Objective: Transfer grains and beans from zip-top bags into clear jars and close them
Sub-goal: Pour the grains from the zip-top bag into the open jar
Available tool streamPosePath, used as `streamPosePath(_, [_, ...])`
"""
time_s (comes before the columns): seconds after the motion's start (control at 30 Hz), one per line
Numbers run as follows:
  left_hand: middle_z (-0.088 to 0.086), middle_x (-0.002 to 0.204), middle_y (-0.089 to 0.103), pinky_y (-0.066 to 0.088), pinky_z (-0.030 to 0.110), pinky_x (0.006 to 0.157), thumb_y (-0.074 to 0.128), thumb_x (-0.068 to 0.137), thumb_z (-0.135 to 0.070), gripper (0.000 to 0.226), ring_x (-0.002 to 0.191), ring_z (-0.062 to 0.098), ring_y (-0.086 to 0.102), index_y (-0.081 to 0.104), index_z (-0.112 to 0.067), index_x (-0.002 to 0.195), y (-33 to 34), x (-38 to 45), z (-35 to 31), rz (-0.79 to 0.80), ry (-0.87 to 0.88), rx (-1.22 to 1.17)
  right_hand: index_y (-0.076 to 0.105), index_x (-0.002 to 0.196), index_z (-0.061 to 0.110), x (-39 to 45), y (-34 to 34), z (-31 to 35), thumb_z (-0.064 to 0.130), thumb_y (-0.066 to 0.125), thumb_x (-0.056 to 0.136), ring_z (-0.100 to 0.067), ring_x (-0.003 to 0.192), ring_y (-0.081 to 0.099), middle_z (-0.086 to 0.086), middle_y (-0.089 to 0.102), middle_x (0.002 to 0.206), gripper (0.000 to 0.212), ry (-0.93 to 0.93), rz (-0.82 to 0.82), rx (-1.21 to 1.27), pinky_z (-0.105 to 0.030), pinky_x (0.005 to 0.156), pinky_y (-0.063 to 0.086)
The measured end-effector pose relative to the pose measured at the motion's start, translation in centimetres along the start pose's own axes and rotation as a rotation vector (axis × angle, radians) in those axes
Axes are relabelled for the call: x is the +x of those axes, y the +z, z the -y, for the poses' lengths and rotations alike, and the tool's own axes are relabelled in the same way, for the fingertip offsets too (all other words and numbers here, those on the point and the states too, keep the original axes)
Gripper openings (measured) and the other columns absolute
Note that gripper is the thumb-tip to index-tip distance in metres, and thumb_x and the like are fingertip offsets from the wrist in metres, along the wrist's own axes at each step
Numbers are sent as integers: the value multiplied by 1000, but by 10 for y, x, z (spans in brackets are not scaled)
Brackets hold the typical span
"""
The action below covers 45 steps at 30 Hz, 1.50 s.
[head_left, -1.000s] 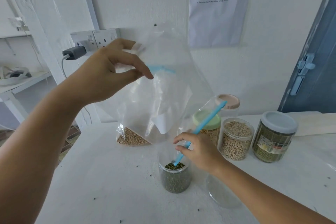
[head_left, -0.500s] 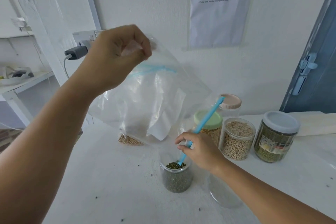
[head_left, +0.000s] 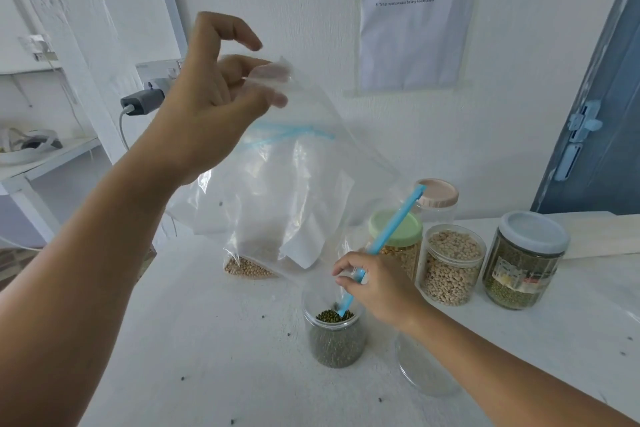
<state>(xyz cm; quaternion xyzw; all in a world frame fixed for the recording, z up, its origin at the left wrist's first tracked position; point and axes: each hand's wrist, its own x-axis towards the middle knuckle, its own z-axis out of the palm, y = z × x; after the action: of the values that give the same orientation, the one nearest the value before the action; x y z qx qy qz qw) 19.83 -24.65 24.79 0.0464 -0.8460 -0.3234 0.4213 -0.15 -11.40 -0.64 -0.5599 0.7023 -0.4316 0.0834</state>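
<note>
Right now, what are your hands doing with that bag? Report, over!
Left hand pinches the clear bag's upturned bottom corner. Right hand holds the blue zip strip at the open jar of green beans. Nothing blocking the jar.

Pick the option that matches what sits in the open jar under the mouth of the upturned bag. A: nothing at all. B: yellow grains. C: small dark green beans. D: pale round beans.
C: the open jar below the clear bag is nearly full of small dark green beans, heaped at its mouth, where the right hand pinches the bag's blue zip strip; the left hand holds the bag's bottom edge up high.
</note>
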Motion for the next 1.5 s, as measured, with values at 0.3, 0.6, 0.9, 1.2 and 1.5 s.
streamPosePath(0.3, [-3,86,69,58,55,89,84,88,-9,65,90,36,69,36,-19,131,6,0,-2,-109,48,74,78,94,32,0,5,-3,21,81,89,-13,78,69,17,72,87,12,-29,21,-23,-24,79,56])
streamPosePath(0.6, [-1,101,73,58,38,97,79,90,-43,73,96,19,71,33,-21,143,10,-6,-1,-117,-38,374,79,88,27,-1,4,3,17,84,85,3,79,68,25,66,75,12,-100,-81,-32,-8,70,49])
streamPosePath(0.9, [-3,86,78,59,50,88,83,89,-18,70,81,21,73,34,-23,139,1,-16,12,52,-155,360,78,99,36,-1,6,-1,30,82,88,-13,73,70,19,73,90,13,-97,-10,-14,-31,74,60])
streamPosePath(1.2, [-23,87,72,40,-3,83,73,99,-23,56,93,0,69,39,-17,144,8,2,-1,-61,6,451,68,109,59,3,4,-4,28,75,94,-31,85,72,20,74,105,35,-107,32,50,-45,80,58])
streamPosePath(1.5, [-26,63,56,35,7,62,78,94,-25,57,61,1,50,44,-14,138,18,9,-5,-159,64,434,70,90,26,-2,2,-1,20,84,86,-8,87,68,13,68,85,15,-132,-95,56,-20,78,53])
